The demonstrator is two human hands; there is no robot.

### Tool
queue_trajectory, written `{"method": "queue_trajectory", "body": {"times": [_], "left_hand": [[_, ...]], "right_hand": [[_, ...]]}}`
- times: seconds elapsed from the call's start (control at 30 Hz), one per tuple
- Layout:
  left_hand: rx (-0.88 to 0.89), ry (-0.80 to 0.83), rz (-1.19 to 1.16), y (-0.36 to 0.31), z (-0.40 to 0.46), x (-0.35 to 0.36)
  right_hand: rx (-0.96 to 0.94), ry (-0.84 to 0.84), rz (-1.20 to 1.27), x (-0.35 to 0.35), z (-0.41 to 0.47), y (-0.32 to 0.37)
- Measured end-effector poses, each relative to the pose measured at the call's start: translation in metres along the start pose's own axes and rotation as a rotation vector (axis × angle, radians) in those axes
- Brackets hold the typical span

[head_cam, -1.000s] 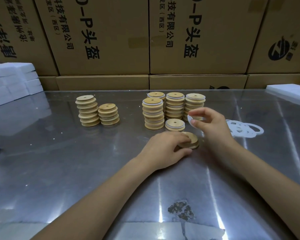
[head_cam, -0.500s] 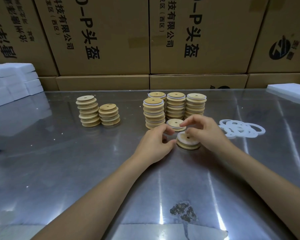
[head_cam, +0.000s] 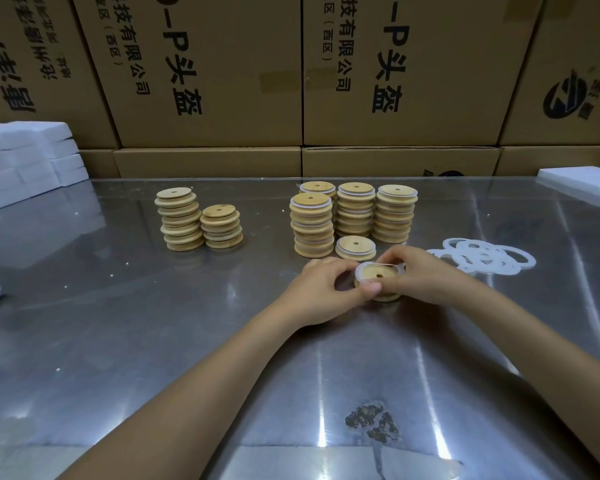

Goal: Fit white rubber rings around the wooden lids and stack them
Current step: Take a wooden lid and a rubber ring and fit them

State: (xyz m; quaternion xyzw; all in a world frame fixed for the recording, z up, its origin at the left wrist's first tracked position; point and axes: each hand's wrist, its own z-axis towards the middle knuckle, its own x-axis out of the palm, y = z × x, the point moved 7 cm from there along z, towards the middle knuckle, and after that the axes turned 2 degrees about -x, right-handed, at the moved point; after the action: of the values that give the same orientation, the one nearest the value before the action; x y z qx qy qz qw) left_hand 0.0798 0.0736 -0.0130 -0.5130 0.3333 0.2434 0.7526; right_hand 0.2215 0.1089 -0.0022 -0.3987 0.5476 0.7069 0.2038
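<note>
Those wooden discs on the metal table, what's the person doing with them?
A person is fitting a white rubber ring around a wooden lid on the metal table. The left hand and right hand both grip it. Behind them stand ringed stacks and a single ringed lid; bare stacks wait at left, loose rings at right.

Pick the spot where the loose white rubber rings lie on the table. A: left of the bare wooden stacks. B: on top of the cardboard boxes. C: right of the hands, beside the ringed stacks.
C: the loose white rubber rings lie flat in a heap just right of the right hand.
</note>
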Motion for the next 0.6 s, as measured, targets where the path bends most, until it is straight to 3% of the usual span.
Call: {"method": "queue_trajectory", "body": {"times": [0.17,0.27,0.43,0.6], "left_hand": [[-0.114,-0.042,-0.441,0.003,-0.002,-0.008],[-0.133,-0.143,-0.494,0.007,-0.002,-0.018],[-0.128,-0.23,-0.581,0.009,-0.004,-0.025],[-0.155,-0.263,-0.628,0.011,-0.006,-0.028]], "right_hand": [[-0.12,-0.161,0.008,-0.002,-0.003,0.014],[-0.272,-0.265,-0.073,-0.002,-0.007,0.029],[-0.375,-0.286,-0.067,-0.001,-0.011,0.036],[-0.391,-0.328,0.121,-0.008,-0.011,0.035]]}}
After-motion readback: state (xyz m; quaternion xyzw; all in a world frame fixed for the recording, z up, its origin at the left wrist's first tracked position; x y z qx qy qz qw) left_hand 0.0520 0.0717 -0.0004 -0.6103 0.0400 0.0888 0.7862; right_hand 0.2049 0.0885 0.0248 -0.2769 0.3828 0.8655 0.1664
